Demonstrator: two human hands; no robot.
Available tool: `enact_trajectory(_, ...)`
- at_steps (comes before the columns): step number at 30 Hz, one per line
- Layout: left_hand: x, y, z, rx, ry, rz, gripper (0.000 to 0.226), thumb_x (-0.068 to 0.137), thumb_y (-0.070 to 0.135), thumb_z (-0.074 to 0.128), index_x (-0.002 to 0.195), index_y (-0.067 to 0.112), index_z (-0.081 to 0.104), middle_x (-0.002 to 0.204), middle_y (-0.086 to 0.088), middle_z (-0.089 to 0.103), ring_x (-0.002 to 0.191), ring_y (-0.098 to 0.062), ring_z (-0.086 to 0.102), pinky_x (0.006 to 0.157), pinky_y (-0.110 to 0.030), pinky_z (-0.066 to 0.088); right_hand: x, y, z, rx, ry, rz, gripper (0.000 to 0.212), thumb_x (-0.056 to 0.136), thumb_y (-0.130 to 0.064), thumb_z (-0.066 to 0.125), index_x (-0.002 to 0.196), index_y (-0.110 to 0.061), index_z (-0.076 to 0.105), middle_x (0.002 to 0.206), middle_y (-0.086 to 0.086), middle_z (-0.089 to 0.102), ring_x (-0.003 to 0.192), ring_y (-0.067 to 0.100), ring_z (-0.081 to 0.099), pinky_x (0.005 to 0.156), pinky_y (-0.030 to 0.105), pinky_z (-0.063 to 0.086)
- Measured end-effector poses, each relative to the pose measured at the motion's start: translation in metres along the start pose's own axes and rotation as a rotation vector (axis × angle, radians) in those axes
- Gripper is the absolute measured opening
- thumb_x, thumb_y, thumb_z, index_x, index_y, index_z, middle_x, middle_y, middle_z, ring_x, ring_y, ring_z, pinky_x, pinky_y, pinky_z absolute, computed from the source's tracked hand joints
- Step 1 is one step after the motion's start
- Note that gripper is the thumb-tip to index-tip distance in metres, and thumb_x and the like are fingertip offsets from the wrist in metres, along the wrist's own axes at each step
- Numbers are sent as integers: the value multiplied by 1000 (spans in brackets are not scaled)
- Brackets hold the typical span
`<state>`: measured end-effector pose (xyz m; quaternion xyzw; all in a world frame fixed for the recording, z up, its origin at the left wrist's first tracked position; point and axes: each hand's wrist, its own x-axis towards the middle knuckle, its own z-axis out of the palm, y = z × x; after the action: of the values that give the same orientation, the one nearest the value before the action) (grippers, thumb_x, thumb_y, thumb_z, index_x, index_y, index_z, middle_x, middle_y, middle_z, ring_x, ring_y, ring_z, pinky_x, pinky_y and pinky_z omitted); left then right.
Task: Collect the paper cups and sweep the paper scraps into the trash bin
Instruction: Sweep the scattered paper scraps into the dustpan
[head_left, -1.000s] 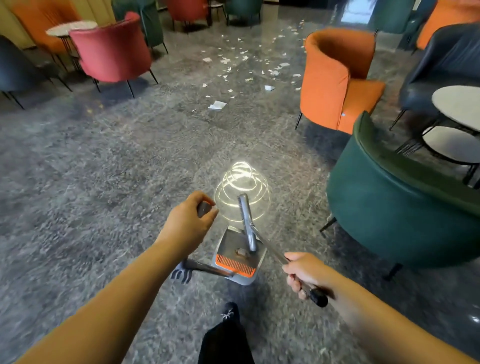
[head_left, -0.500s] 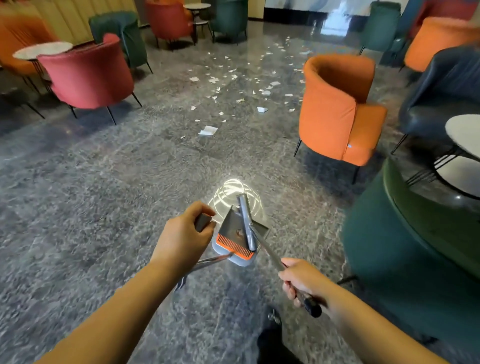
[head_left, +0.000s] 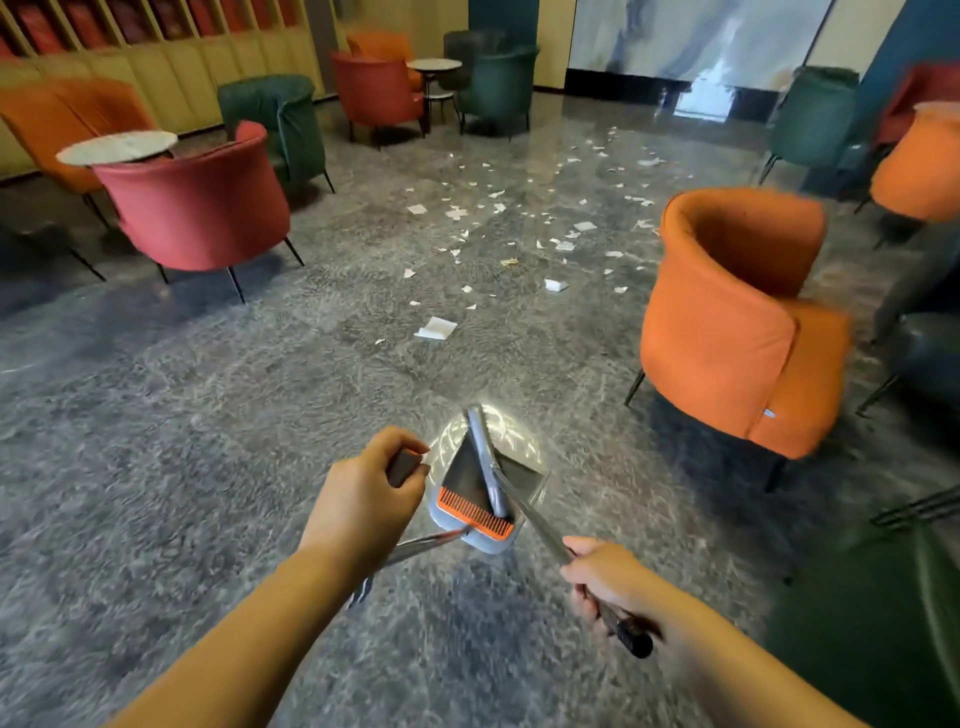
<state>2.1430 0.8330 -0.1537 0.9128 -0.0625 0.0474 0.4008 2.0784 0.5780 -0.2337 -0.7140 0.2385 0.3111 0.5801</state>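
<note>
Both hands have a firm grip, left hand (head_left: 363, 499) on dustpan (head_left: 480, 493) handle, right hand (head_left: 605, 584) round broom (head_left: 524, 506) stick, prob to reach paper scraps (head_left: 519, 228) ahead.

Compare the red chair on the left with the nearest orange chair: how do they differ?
The red chair stands left of the paper scraps, the orange chair right of them. The red chair shows only its curved back; the orange chair is turned so that its hollow inside shows. A round table sits right behind the red chair, none by the orange. Both are tub-shaped on thin dark legs.
</note>
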Motion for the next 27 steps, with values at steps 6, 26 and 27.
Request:
enact_trajectory(6, 115, -22, 3, -18, -3, -6, 34, 83, 26, 71, 80, 54, 52, 70, 27, 62, 68, 1, 59, 60, -26, 50, 83, -83, -12, 11, -11, 47, 33, 95, -5, 38, 125, -12, 48, 54, 3, 45, 41, 13, 39, 42, 19, 28)
enact_trajectory(26, 529, -82, 20, -5, -100, 98, 25, 82, 24, 72, 82, 42, 55, 68, 11, 66, 64, -9, 61, 60, -29, 47, 337, -361, -63, 237, 99, 33, 27, 97, 2, 38, 104, -21, 51, 55, 7, 42, 38, 15, 37, 36, 15, 29)
enact_trajectory(27, 551, -82, 27, 4, -105, 97, 25, 82, 23, 72, 82, 42, 55, 67, 11, 65, 64, -11, 61, 59, -30, 47, 355, -372, -75, 251, 97, 48, 26, 98, 0, 39, 102, -22, 52, 55, 7, 43, 39, 15, 37, 39, 17, 28)
